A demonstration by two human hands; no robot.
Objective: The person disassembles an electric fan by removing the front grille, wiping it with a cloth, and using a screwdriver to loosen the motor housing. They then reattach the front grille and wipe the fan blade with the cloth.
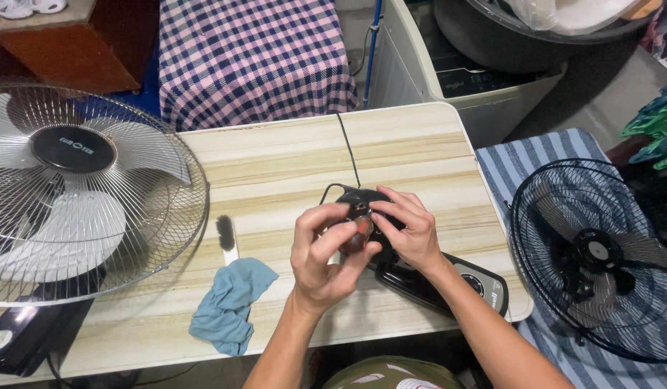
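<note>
Here we log a small black fan motor (362, 216) with a coppery-brown winding showing, held just above the pale wood-grain counter (290, 155), near its front right part; its black cord (348, 148) trails away across the top toward the far edge. Our left hand (322, 252) is closed around the motor's near side, thumb and fingers curled over the brown part; our right hand (409, 227) is closed on the far side, fingertips pinching the top of the housing. Beneath the right wrist lies a black control base (456, 281) with a dial, flat on the counter. To the left, near the front edge: a crumpled blue cloth (229, 306), and touching its top a small brush (227, 236) with dark bristles. Beside the counter, a chrome-guarded fan (74, 194) at left and a black-guarded fan (600, 259) at right, the latter on a striped cloth (535, 155). Handling, as we judge it: we would keep the left grip steady as the anchor, let the right fingertips do the fine work, and leave slack in the cord
</note>
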